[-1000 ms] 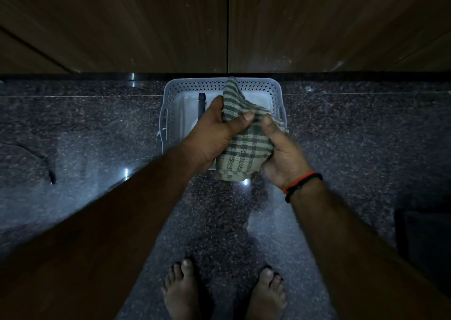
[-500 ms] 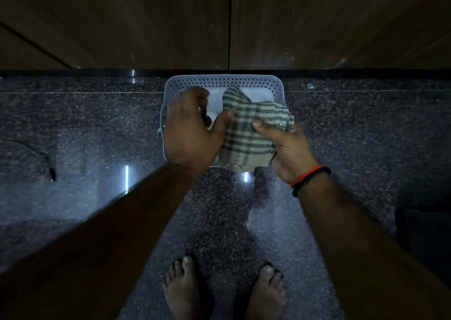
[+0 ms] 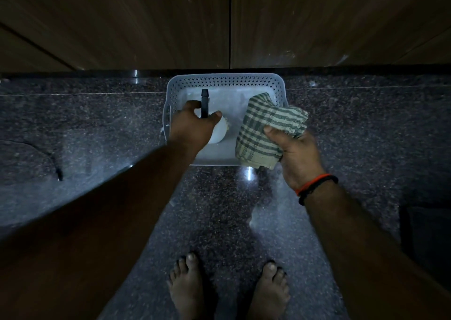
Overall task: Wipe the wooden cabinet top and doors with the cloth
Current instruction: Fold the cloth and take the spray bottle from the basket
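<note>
The right hand (image 3: 299,156) grips the cloth (image 3: 267,134), a soft, bunched piece of woven fabric checked in dark green and cream, its thumb pressed across the folds. The cloth hangs over the right rim of the basket (image 3: 225,80), partly above the floor (image 3: 97,124). The basket is pale plastic, rectangular with rounded corners, its walls pierced with rows of small holes and its bottom smooth.

The left hand (image 3: 195,127) reaches down into the basket, fingers and thumb curled round a white rounded bottle (image 3: 219,132); a slim black nozzle (image 3: 204,102) stands up between the thumb and forefinger. Whether the hand has closed firmly on the bottle or only cups it cannot be told.

A red band and a black band (image 3: 316,186) circle the right wrist.

The basket sits on a polished, speckled dark granite floor that throws back small bright glints of light. It lies just beside the foot of the cabinet doors (image 3: 170,22), two flat panels of brown wood with fine lengthwise grain, parted by a thin dark seam. Two bare feet (image 3: 188,285) stand on the floor near the lower edge. The room is dim.
</note>
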